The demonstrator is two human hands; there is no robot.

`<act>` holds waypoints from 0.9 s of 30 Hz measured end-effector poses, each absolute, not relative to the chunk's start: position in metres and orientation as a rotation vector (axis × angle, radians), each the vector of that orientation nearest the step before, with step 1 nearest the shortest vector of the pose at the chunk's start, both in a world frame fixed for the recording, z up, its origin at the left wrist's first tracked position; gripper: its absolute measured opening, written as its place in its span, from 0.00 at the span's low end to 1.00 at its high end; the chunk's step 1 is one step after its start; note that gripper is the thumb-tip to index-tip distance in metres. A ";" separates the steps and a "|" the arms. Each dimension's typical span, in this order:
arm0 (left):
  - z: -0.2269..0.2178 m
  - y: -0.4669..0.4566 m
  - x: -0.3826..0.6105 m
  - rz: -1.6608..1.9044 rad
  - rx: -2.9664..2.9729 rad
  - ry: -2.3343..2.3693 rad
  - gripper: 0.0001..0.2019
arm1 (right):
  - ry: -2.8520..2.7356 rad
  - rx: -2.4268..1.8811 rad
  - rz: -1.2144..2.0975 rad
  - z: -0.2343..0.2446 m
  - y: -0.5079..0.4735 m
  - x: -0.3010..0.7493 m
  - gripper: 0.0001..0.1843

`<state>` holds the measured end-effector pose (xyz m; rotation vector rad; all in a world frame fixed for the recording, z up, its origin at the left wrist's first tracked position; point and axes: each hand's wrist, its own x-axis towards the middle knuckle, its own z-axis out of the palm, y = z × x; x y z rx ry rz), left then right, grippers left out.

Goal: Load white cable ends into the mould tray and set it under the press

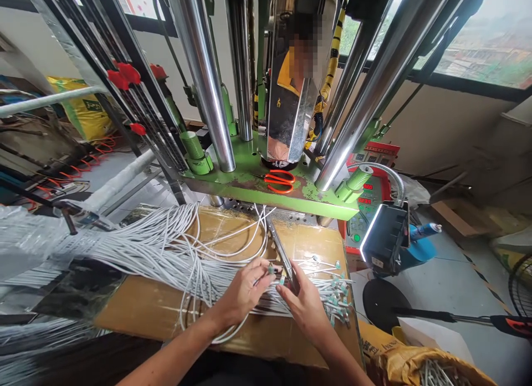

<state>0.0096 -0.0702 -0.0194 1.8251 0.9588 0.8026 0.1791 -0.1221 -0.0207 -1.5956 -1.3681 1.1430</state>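
My left hand (243, 289) pinches a white cable's end, with a small green connector (271, 269) at the fingertips. My right hand (306, 304) grips the near end of a narrow metal bar (281, 246), which slants away toward the press. Another small greenish end (282, 279) shows beside my right thumb, against the bar. Under both hands lies a thick bundle of white cables (162, 258) on brown cardboard (137, 308). Their green-tipped ends (338, 297) cluster to the right of my right hand. A few cables loop up to the bar's far end.
Ahead stands a green press (245, 189) with steel columns; orange-handled scissors (279, 181) lie on its plate. A lit lamp (384, 236) and a red-edged control panel (369, 209) are at right. An open yellow sack (407, 358) sits at lower right.
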 end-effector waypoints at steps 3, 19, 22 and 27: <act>-0.014 -0.066 0.005 0.809 1.414 1.054 0.11 | -1.342 -1.621 1.116 -0.020 -0.121 0.180 0.27; -0.030 -0.049 0.004 0.859 2.221 0.824 0.13 | -1.107 -1.506 1.313 -0.022 -0.117 0.185 0.31; -0.035 -0.046 0.006 0.806 2.206 0.795 0.14 | -1.100 -1.519 1.313 -0.021 -0.117 0.186 0.31; -0.037 -0.042 0.007 0.733 2.162 0.814 0.15 | -1.114 -1.544 1.305 -0.022 -0.117 0.187 0.32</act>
